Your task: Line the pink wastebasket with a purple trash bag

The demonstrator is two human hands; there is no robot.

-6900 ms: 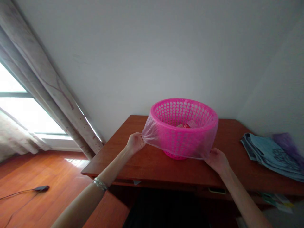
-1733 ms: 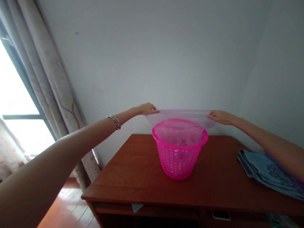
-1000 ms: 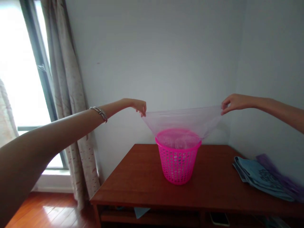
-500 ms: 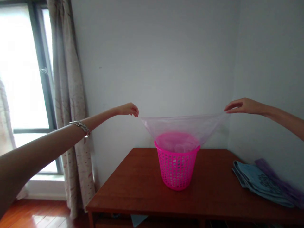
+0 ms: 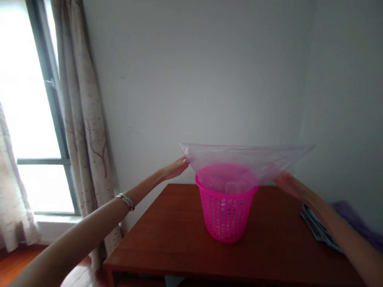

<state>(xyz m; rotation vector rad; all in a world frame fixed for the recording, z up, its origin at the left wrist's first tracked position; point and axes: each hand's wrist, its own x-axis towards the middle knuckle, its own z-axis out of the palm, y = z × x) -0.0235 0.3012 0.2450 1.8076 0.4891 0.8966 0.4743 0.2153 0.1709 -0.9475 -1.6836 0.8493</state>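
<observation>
Reaching in from the lower corners of the head view, two bare arms meet a thin translucent plastic bag (image 5: 245, 157) that flares wide above a round pink perforated plastic basket (image 5: 225, 213) standing at centre frame on a reddish-brown wooden table (image 5: 167, 247). The bag's long axis runs left to right across the middle of the frame, its lower part tucked inside the basket. The left hand (image 5: 175, 168), fingers flat and extended, touches the bag's left edge without gripping it. The right hand (image 5: 289, 185), also unclenched, sits beneath the bag's right flap, whose tip juts further toward the right; whether it touches cannot be told. A silver bracelet (image 5: 125, 200) circles the left wrist. Folded blue cloth (image 5: 318, 229) lies at lower right, a patterned beige curtain (image 5: 86, 131) at left.
</observation>
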